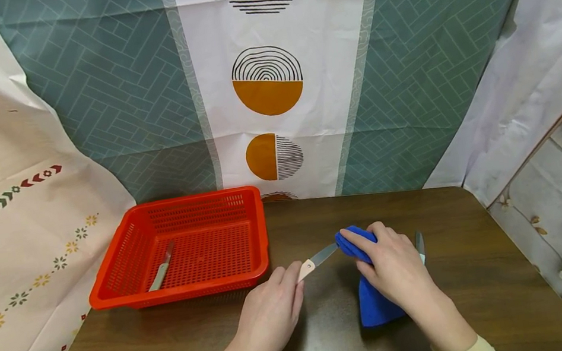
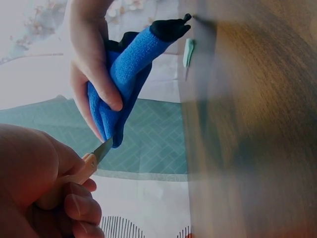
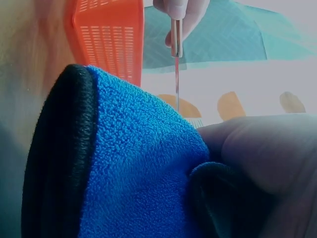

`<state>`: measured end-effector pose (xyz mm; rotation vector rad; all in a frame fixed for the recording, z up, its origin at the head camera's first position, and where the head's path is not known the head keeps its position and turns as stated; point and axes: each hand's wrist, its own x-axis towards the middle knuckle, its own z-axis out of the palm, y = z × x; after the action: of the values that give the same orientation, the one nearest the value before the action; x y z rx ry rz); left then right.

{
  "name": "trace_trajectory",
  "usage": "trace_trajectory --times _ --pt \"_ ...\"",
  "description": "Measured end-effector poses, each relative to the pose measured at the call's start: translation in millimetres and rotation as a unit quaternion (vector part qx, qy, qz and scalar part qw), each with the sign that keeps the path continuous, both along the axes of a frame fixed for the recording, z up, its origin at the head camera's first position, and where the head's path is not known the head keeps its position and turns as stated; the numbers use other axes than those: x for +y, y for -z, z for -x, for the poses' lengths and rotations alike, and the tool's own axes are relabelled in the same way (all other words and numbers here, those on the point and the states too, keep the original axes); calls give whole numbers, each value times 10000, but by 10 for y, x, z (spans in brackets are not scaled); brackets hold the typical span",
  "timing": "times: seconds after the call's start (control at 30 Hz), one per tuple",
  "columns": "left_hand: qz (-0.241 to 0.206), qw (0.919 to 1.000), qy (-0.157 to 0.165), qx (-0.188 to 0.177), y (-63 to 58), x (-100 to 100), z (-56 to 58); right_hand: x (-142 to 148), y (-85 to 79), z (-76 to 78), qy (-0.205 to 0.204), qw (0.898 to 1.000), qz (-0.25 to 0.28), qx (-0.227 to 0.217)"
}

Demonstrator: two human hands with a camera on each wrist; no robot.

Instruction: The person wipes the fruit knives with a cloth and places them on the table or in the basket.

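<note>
My left hand (image 1: 269, 303) grips the pale handle of a folding knife (image 1: 307, 269), its blade pointing up and right. In the left wrist view the fingers curl round that handle. My right hand (image 1: 394, 258) pinches a folded blue cloth (image 1: 380, 305) with dark edging, and the cloth meets the blade's tip end, hiding it. The rest of the cloth hangs below the right hand, as the right wrist view also shows. Just beyond the right hand lies a second knife (image 1: 419, 245) with a light green handle, partly hidden by that hand.
A red plastic basket (image 1: 113, 283) stands at the left back of the brown wooden table (image 1: 470, 293). Inside it lies another knife (image 1: 161, 273) with a pale green handle. Patterned fabric (image 1: 389, 142) hangs behind the table, with more cloth along both sides.
</note>
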<state>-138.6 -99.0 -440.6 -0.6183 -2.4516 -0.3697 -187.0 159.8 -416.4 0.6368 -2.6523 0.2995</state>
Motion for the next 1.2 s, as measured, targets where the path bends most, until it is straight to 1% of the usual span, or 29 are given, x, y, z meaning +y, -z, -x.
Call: trace_trajectory --times 0.23,0.37,0.57,0.77,1.0,1.2 --pt "61 10000 -46 -65 11 -2 7 4 -44 -21 89 9999 70 27" --pt "96 9997 -64 -192 23 -3 10 -49 -77 -66 -30 9999 116 105" --pt "97 9994 -87 -325 32 0 13 -171 -100 -137 -307 9993 -2 199" --pt "103 9996 -79 -261 25 5 13 -266 -109 -195 -517 9983 -28 250" --pt "100 9998 -31 -149 13 8 9 -341 -88 -240 -668 9975 -79 205" --pt "88 9999 -7 -85 12 11 7 -384 -56 -247 -726 9971 -161 165"
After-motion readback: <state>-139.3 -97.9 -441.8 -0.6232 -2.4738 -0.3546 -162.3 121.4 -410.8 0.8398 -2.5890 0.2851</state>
